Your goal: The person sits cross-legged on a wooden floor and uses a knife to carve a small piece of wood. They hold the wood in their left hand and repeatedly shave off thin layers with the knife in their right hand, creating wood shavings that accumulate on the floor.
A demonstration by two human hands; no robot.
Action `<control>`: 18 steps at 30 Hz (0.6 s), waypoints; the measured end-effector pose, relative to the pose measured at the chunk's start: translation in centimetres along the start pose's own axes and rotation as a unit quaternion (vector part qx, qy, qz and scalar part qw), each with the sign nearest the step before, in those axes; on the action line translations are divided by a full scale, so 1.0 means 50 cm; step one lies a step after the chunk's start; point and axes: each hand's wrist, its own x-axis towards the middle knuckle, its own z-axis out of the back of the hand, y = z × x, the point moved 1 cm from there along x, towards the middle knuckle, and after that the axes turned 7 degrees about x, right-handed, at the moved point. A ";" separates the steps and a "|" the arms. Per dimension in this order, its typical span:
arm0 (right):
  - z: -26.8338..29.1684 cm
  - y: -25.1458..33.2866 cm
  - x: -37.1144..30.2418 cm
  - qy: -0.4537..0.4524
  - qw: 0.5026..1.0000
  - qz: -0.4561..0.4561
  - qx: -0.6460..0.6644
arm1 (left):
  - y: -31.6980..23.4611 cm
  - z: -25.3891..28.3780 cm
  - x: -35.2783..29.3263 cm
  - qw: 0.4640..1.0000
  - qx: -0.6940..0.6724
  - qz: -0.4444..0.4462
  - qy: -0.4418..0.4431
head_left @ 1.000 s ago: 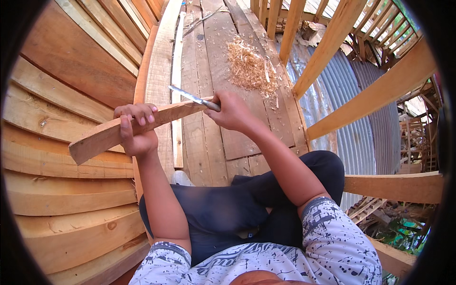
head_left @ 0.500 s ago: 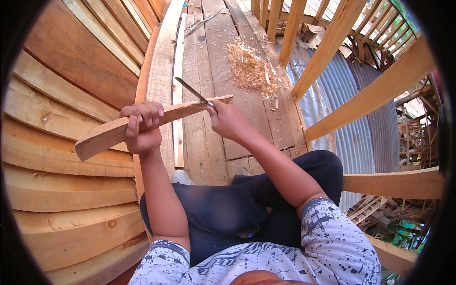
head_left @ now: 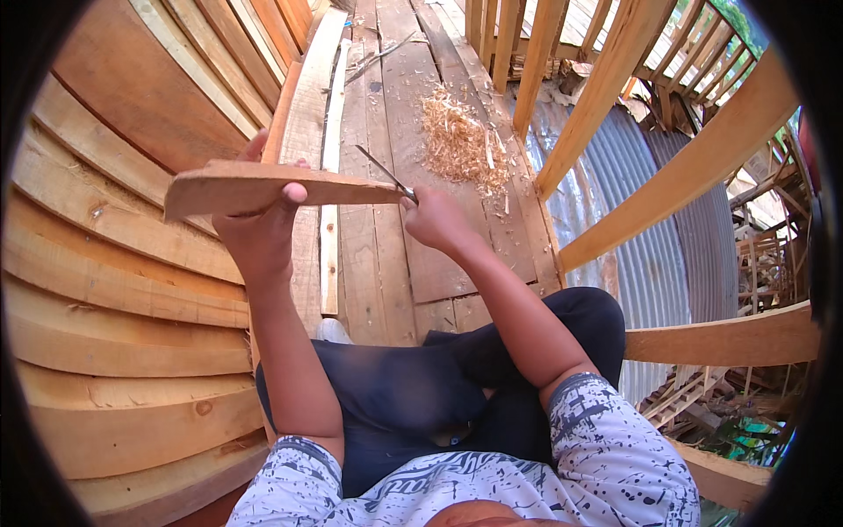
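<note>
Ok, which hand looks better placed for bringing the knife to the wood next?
Probably the right hand: it already holds the knife, close to the right end of the wood, while the left hand is occupied holding the wood farther left.

Tan plank (head_left: 235, 186), dark-patterned white shirt (head_left: 527, 479)

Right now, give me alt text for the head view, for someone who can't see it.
A person's left hand grips a tapering wooden piece while the right hand holds a knife at its narrow end. Beyond, a pile of wood shavings lies on a plank floor.
</note>
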 end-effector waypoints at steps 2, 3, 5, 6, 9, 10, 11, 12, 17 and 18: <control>0.006 0.004 -0.004 0.008 1.000 -0.010 -0.020 | -0.020 -0.009 0.000 0.999 -0.023 0.015 -0.019; 0.006 0.004 -0.006 0.012 0.999 -0.016 -0.031 | -0.005 0.001 -0.001 1.000 0.006 -0.029 -0.004; 0.003 -0.011 -0.007 0.017 0.999 -0.019 -0.042 | -0.029 -0.007 -0.007 0.994 -0.084 -0.070 -0.007; 0.002 -0.020 -0.008 0.019 0.999 -0.020 -0.047 | -0.042 -0.014 -0.012 0.987 -0.129 -0.091 -0.007; 0.009 -0.015 -0.030 0.098 0.995 -0.024 -0.022 | -0.063 -0.005 -0.030 0.986 -0.111 -0.125 -0.027; 0.005 -0.028 -0.033 0.092 0.996 -0.017 -0.001 | -0.063 -0.006 -0.035 0.981 -0.135 -0.140 -0.007; -0.012 -0.048 -0.034 0.088 0.996 -0.011 0.023 | -0.064 -0.016 -0.039 0.980 -0.096 -0.165 -0.050; -0.027 -0.067 -0.034 0.083 0.995 -0.006 0.046 | -0.062 -0.021 -0.045 0.979 -0.108 -0.166 -0.037; -0.047 -0.035 -0.057 0.054 0.978 -0.065 0.189 | -0.101 -0.081 -0.046 0.970 -0.005 -0.115 -0.216; -0.039 -0.019 -0.062 0.069 0.966 -0.067 0.240 | -0.087 -0.083 -0.032 0.956 0.009 -0.123 -0.268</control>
